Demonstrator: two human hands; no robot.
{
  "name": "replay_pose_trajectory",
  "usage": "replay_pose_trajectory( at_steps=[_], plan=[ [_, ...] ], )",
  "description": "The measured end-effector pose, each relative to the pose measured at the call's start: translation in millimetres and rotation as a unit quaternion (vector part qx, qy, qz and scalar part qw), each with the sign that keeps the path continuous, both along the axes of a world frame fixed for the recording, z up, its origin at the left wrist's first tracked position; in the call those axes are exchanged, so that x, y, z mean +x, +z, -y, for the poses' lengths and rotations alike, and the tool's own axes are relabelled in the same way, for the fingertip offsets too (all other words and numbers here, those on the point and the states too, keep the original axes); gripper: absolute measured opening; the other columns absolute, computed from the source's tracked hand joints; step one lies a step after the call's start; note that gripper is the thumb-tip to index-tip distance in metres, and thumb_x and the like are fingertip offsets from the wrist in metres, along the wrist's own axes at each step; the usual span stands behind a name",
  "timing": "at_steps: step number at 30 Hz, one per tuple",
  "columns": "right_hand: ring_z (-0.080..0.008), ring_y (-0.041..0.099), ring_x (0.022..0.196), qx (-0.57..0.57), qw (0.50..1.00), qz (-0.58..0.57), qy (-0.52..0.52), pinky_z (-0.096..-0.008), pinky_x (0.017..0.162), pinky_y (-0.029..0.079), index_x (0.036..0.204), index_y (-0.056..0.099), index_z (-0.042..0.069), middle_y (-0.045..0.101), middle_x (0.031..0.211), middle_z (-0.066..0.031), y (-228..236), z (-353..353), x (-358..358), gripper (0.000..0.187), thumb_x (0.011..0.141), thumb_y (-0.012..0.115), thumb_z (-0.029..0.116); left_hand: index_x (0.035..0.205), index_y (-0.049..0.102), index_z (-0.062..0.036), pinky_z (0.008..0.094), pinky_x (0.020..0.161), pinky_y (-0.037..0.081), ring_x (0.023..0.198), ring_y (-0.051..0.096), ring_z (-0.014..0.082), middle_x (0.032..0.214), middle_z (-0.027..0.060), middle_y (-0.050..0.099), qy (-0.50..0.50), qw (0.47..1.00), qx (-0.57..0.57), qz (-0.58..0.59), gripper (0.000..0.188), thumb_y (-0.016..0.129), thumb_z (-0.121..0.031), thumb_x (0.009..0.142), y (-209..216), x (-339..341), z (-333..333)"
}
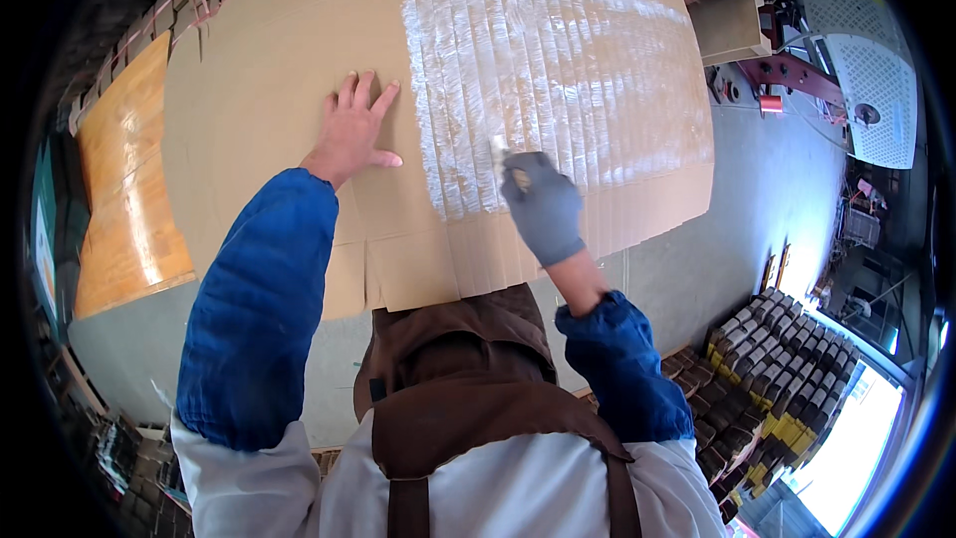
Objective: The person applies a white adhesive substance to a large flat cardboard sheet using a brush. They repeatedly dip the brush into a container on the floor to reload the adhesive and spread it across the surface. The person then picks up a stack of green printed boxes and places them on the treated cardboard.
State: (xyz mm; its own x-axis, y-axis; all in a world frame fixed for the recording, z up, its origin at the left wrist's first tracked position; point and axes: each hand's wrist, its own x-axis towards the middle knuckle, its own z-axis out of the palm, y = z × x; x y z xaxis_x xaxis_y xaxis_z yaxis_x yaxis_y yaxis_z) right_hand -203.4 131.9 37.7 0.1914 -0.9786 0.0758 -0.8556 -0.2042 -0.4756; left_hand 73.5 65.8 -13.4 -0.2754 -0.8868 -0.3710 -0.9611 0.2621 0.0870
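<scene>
The left hand is held bare with its palm turned down; its fingers are spread and pointed away from the body, and its thumb is stretched out toward the right. The left arm is extended forward and angled inward, covered by a blue sleeve almost to the wrist. The right hand (gloved in grey, unlike the other) is held nearer the body, its fingers curled in a grip and aimed forward and leftward. The right wrist is left bare between glove and sleeve, and the right arm is slanted inward.
</scene>
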Motion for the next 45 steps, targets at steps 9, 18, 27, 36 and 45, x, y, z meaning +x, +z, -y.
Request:
replay_pose_trajectory(
  at_steps=[9,18,27,36,45],
  plan=[
    [-0.0354,0.066,0.073,0.029,0.999,-0.024,-0.001,-0.0456,0.065,0.053,0.097,0.064,0.017,0.064,0.096,-0.0097,-17,14,-7,0.012,0.086,0.06,0.019,0.153,0.026,-0.0174,0.0521,0.112,0.027,0.143,0.022,0.0397,0.152,0.0201,0.025,0.004,1.0,0.006,-0.008,0.113,0.084,-0.054,0.062,0,-1,1],
    [-0.0325,0.067,0.071,0.002,0.998,0.028,-0.048,-0.0423,0.064,0.053,0.096,0.066,0.016,0.068,0.093,-0.0076,-1,-26,-35,0.012,0.085,0.066,0.02,0.154,0.023,-0.0178,0.0518,0.114,0.024,0.144,0.019,0.0399,0.154,0.0202,0.023,0.015,0.999,0.027,-0.008,0.115,0.085,-0.049,0.064,3,-3,4],
    [-0.0324,0.067,0.08,0.033,0.999,0.004,-0.014,-0.0441,0.069,0.054,0.098,0.064,0.017,0.067,0.1,-0.005,-3,-47,-35,0.013,0.085,0.064,0.02,0.153,0.026,-0.0184,0.0526,0.112,0.025,0.143,0.02,0.0396,0.154,0.0196,0.022,0.009,1.0,-0.004,-0.025,0.115,0.087,-0.05,0.061,-7,4,-1],
    [-0.0313,0.066,0.091,-0.031,0.995,-0.046,-0.087,-0.0435,0.079,0.054,0.1,0.067,0.015,0.069,0.106,-0.0068,6,-27,-129,0.018,0.083,0.062,0.01,0.153,0.027,-0.0163,0.0518,0.113,0.024,0.143,0.02,0.0406,0.154,0.0201,0.022,0.018,0.999,0.007,-0.032,0.114,0.089,-0.044,0.061,1,1,0],
    [-0.0301,0.064,0.091,-0.016,0.99,-0.135,0.029,-0.0404,0.079,0.054,0.104,0.069,0.015,0.069,0.11,-0.0056,-16,-11,-196,0.033,0.075,0.061,0.003,0.153,0.026,-0.0169,0.0522,0.115,0.022,0.144,0.018,0.0404,0.155,0.0198,0.021,0.02,0.999,0.014,-0.036,0.115,0.089,-0.04,0.06,-2,-1,1]
  ],
)
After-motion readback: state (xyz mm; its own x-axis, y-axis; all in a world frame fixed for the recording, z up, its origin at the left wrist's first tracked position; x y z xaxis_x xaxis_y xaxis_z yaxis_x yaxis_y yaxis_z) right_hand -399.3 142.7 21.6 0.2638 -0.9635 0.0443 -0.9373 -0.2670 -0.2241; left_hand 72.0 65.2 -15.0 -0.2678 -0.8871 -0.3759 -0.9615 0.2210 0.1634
